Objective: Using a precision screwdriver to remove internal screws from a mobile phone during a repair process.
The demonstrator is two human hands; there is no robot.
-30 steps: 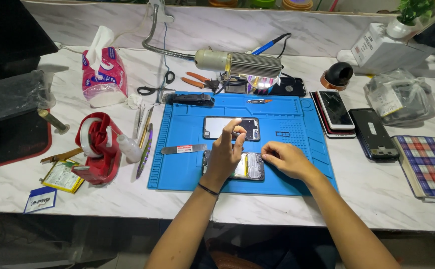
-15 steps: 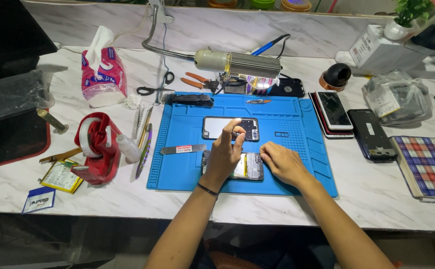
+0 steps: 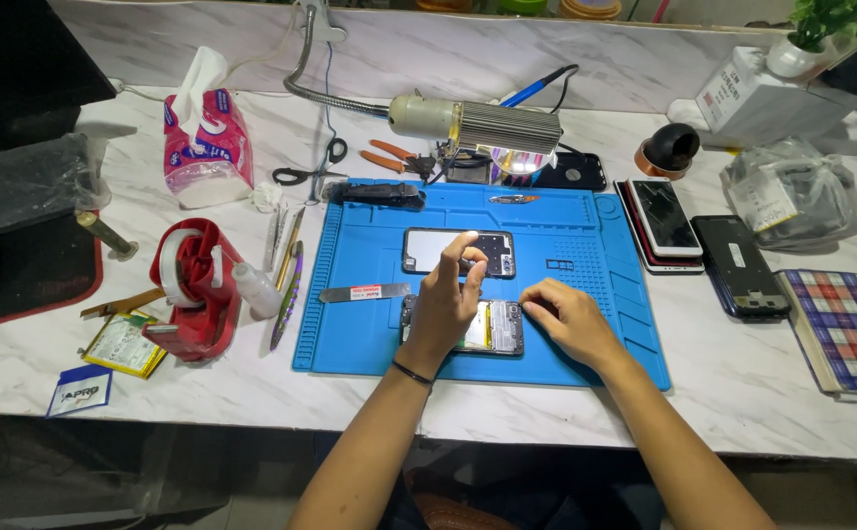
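Observation:
An opened phone (image 3: 499,329) with its back off lies on the blue work mat (image 3: 350,334). My left hand (image 3: 445,302) rests over the phone's left part, fingers raised and spread, holding nothing that I can see. My right hand (image 3: 566,316) presses on the phone's right end with curled fingers. Just beyond the hands lies a second phone part (image 3: 438,249), a frame with a pale panel. A flat metal pry tool (image 3: 364,292) sits left of my left hand.
A lamp head (image 3: 478,126) on a gooseneck hangs over the mat's far edge. Two phones (image 3: 666,218) (image 3: 741,265) lie to the right, a checked notebook (image 3: 846,324) beyond them. A tape dispenser (image 3: 191,287), tweezers and a tissue pack (image 3: 208,142) are on the left.
My right hand has shifted slightly left along the phone's right end. My left hand stays over the phone with fingers raised.

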